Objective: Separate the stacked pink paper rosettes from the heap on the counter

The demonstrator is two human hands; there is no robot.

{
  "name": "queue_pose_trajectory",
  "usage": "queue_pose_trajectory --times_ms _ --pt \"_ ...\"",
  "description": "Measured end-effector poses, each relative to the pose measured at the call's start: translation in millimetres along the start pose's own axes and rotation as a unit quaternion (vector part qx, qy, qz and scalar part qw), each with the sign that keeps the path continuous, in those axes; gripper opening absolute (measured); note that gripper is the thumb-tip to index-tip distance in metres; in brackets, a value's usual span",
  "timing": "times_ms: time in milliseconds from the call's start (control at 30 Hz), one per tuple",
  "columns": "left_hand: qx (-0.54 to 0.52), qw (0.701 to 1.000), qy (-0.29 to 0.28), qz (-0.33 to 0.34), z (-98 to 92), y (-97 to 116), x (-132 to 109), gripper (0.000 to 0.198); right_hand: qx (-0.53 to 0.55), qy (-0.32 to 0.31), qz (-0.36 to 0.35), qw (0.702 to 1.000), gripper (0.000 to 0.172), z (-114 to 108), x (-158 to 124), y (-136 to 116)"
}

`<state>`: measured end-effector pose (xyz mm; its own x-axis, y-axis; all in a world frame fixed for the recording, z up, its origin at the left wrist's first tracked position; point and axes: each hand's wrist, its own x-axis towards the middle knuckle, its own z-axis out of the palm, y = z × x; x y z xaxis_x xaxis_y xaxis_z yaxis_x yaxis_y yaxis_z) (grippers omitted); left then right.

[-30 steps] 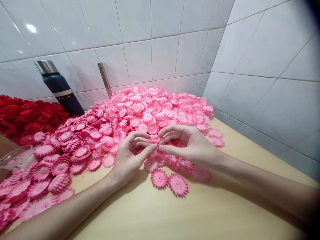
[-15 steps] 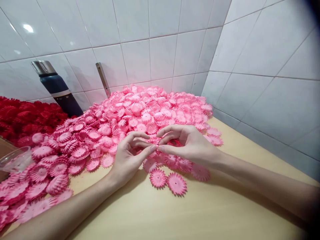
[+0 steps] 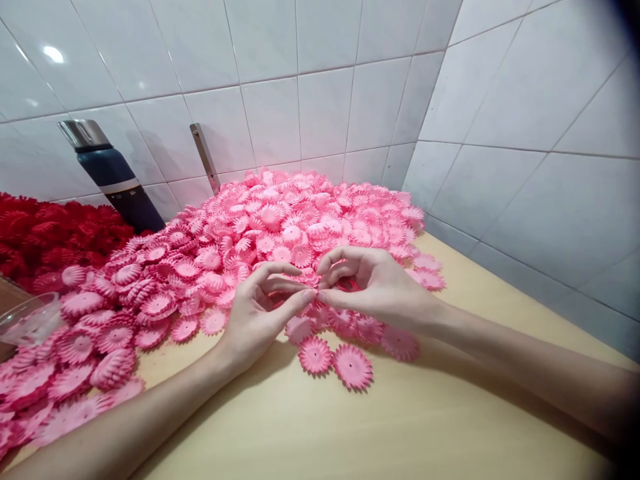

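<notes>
A big heap of pink pleated paper flowers (image 3: 280, 227) covers the back of the pale wooden table (image 3: 380, 427). My left hand (image 3: 260, 313) and my right hand (image 3: 380, 287) meet fingertip to fingertip over the heap's front edge. Both pinch a small pink flower piece (image 3: 313, 288) between thumb and fingers; most of it is hidden by the fingers. Two loose pink flowers (image 3: 335, 360) lie flat on the table just below my hands.
A heap of red flowers (image 3: 50, 233) lies at the far left. A dark blue metal-capped bottle (image 3: 115, 177) and a metal strip (image 3: 206, 159) lean on the white tiled wall. A clear plastic container (image 3: 25, 320) sits at the left edge.
My hands stay pinched together at the same spot; the fingers shift only slightly. The view has drifted a little.
</notes>
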<state>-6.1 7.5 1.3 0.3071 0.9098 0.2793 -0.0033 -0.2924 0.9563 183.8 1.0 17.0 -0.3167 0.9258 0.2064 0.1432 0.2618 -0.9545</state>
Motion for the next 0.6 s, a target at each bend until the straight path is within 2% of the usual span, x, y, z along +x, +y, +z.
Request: queue_pose_trajectory --times_ms 133,400,600 --pt "0.001 1.000 -0.014 -0.003 -0.1 0.2 -0.5 0.030 -0.007 -0.002 0.005 1.000 0.023 0.2 -0.7 0.6" --pt "0.003 1.000 0.020 -0.008 -0.2 -0.6 0.4 0.023 -0.018 0.029 -0.004 0.999 0.019 -0.7 1.1 -2.4" --pt "-0.004 1.000 -0.018 -0.003 0.1 -2.5 0.0 0.030 -0.003 0.005 -0.003 1.000 0.016 0.3 0.4 -2.9"
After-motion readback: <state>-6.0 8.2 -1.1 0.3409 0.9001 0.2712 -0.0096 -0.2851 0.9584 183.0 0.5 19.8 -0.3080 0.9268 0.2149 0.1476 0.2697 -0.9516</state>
